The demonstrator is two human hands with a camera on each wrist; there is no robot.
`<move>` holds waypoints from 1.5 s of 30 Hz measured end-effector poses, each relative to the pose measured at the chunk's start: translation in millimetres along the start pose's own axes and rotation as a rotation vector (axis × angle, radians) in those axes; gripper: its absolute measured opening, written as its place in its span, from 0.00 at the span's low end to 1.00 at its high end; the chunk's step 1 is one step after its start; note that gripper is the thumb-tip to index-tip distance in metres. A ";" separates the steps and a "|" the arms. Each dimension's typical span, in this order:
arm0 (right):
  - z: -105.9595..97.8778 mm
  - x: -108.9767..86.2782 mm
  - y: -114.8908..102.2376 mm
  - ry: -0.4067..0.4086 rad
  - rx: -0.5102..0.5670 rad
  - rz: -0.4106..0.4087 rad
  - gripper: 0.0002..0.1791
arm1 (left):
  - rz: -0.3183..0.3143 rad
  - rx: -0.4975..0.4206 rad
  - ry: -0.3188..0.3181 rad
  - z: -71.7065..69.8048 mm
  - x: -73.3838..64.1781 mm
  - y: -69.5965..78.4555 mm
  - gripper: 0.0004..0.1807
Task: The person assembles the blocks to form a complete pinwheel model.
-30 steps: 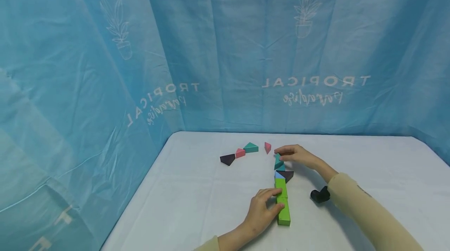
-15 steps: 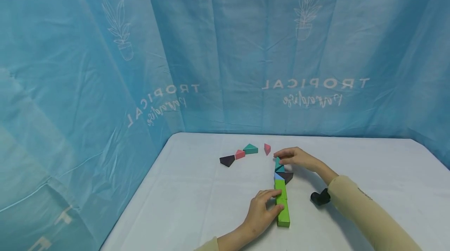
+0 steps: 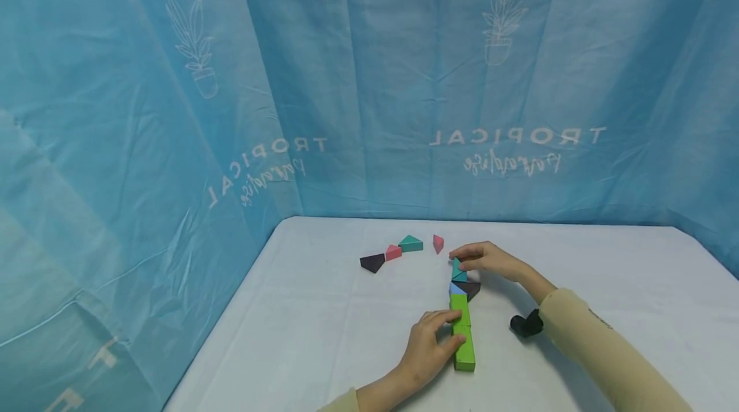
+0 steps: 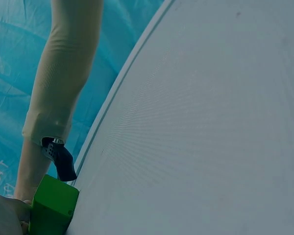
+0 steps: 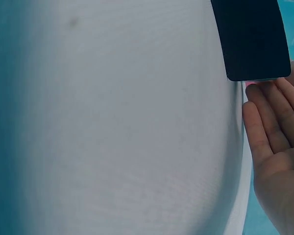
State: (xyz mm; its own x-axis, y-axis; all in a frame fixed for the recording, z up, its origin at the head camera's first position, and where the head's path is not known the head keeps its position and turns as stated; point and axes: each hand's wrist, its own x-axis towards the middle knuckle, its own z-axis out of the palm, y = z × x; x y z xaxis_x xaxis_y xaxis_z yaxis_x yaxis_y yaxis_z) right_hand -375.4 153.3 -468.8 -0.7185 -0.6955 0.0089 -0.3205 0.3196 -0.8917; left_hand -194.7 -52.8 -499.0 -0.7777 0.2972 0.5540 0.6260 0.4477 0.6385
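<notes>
Two green blocks (image 3: 464, 335) lie end to end on the white table, continuing away into a small blue triangular block (image 3: 458, 289), a dark block (image 3: 472, 290) and teal triangular blocks (image 3: 459, 274). My left hand (image 3: 424, 351) holds the green blocks from the left, with thumb and forefinger on them; a green block (image 4: 54, 205) shows beside that hand in the left wrist view. At the row's far end, my right hand (image 3: 493, 259) pinches a teal triangular block between thumb and fingers. A dark rectangular face (image 5: 252, 39) partly covers the right hand's fingers in the right wrist view.
Loose blocks lie at the far left: a dark one (image 3: 372, 263), a pink one (image 3: 394, 252) and a teal triangle (image 3: 411, 244). Another pink block (image 3: 439, 243) stands near my right fingertips. A black wrist camera (image 3: 526, 323) sits at the right cuff. Blue curtains (image 3: 369, 110) hang behind.
My right hand has drawn the far teal triangle slightly nearer, against its teal neighbour. The left hand keeps its place on the green blocks.
</notes>
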 end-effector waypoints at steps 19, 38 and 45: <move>-2.2 1.2 -0.2 0.220 0.002 0.041 0.25 | -0.035 -0.034 -0.020 2.5 -3.1 1.2 0.19; 75.5 -81.2 -69.8 0.392 0.188 -0.059 0.30 | -0.005 -0.018 -0.007 -0.9 5.5 -1.4 0.19; 100.4 -102.5 -59.6 0.366 0.125 -0.071 0.30 | -0.009 -0.015 -0.003 2.0 2.9 -0.2 0.20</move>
State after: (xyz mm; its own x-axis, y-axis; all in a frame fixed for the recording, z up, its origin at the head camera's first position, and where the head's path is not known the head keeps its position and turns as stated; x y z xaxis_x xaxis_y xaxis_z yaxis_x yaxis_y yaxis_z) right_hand -220.7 140.9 -462.0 -0.8771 -0.4304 0.2132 -0.3158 0.1824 -0.9311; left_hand -197.2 -50.3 -498.6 -0.7835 0.2958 0.5465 0.6196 0.4377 0.6515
